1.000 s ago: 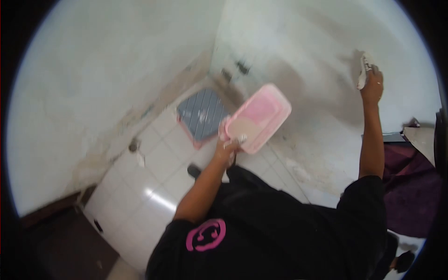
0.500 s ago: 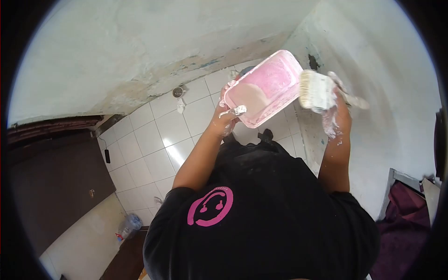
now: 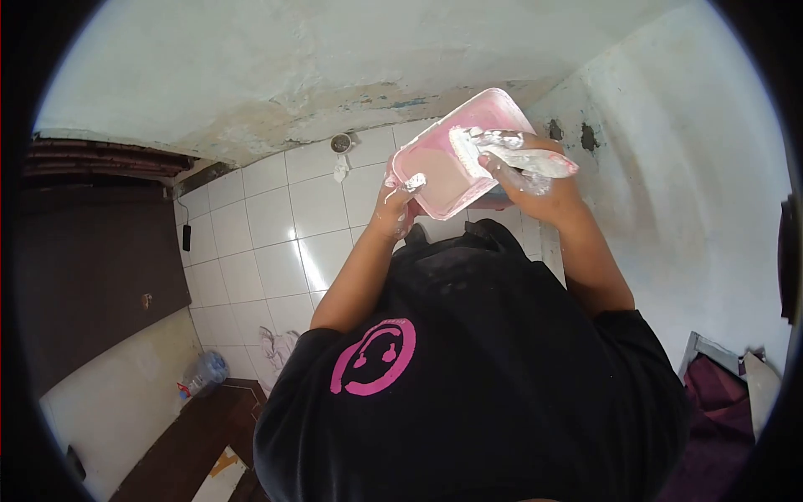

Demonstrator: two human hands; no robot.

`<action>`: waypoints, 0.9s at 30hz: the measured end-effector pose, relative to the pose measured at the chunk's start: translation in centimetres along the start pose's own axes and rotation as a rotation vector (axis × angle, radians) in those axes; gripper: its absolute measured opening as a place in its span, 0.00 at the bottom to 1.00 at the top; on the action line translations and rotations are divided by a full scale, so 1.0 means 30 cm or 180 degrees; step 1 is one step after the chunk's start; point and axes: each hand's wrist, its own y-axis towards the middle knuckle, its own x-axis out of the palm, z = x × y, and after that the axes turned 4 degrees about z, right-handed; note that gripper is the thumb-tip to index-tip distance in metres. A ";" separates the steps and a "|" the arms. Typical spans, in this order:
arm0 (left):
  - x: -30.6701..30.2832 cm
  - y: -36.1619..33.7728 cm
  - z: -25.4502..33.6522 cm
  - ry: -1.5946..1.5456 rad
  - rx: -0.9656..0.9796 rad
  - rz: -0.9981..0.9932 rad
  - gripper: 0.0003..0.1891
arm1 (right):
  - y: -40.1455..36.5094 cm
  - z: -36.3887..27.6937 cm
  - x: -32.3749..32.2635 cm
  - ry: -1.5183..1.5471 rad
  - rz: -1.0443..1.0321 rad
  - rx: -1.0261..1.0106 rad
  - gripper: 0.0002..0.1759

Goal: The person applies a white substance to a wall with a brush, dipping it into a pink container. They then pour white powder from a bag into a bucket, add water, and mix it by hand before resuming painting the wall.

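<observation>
Right hand (image 3: 539, 191), brush (image 3: 512, 157) — bristles leftward, in tub (image 3: 437, 171)

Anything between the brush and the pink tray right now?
Nothing visible. The right hand holds the brush with its bristles inside the pink tray, which the left hand grips at its near edge.

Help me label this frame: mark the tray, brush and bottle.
tray (image 3: 439, 171): head view, on its pink inside.
brush (image 3: 548, 163): head view, on its paint-smeared handle.
bottle (image 3: 201, 372): head view, on its clear body.
</observation>
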 end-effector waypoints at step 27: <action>0.070 -0.032 0.016 -0.0163 0.0387 0.0354 0.36 | 0.101 -0.055 0.013 -0.0321 -0.0876 -0.0244 0.09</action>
